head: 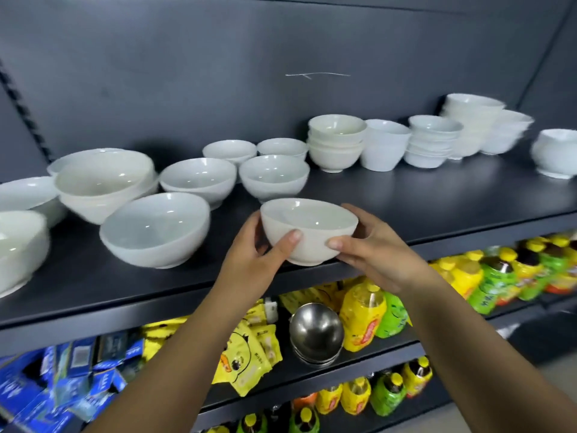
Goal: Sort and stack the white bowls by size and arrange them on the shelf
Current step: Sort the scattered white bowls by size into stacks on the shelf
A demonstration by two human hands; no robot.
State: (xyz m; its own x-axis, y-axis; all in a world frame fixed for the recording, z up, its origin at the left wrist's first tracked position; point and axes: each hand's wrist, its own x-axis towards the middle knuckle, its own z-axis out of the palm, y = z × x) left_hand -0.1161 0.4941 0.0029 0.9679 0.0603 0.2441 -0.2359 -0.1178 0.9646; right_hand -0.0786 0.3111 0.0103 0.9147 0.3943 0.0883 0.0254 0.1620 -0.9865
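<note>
You've got a small round white ceramic bowl (309,225) cupped between both hands, upright, right at the front edge of the dark grey metal shelf (452,198). Your left hand (249,260) curls round its left side with the thumb laid across the front wall. Your right hand (377,254) mirrors that from the right, thumb on the front, fingers wrapped round the back. Can't tell if the bowl's foot is down on the board or just off it.

Just to its left sits a wider white bowl (156,229), and a similar-sized white bowl (274,176) is right behind it. Further back on the right there's a row of stacked small white bowls (335,145). On the shelf below: an upside-down shiny steel bowl (315,332), yellow-labelled drink bottles (362,320), yellow duck snack packets (246,354) and blue boxes (62,385).
</note>
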